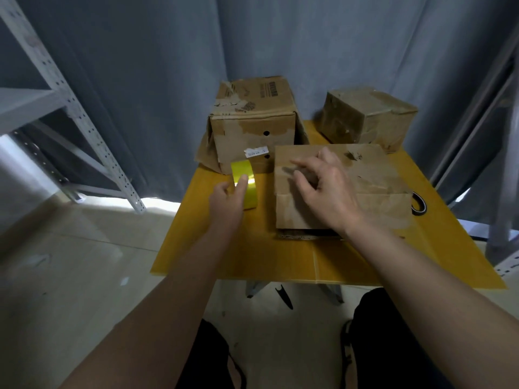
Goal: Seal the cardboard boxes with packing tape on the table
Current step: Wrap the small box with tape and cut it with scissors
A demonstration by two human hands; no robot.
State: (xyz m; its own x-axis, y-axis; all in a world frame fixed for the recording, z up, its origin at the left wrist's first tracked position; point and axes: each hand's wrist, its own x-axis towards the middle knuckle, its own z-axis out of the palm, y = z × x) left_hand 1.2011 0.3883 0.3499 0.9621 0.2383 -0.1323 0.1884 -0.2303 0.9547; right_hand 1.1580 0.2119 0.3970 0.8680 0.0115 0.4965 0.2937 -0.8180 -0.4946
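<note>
Both forearms reach forward from the bottom of the view onto the yellow table (280, 256). Nearest the person lies the flat cardboard box (365, 197), with its closed flaps facing up and the flap seam running left to right across the top. The right hand (325, 189) sits over the left half of this box with fingers loosely curled and spread; it grips nothing, and whether the fingertips press the flap or hover just above it cannot be told because of motion blur. Just beside the box's left edge stands the yellow tape roll (244, 183) on its rim. The left hand (227, 197) is at the roll, thumb against its near face and fingers apparently closing round it, so the left hand is the nearer one to the tape. The seam lies to the right of the roll, so the tape would be drawn rightward along the box's long axis while the right hand holds the flaps down. Behind the roll stands the tall cardboard box (252, 127), touching or nearly touching it. A smaller taped box (368, 119) sits at the far right corner. A dark tape ring (420, 204) lies at the flat box's right end.
</note>
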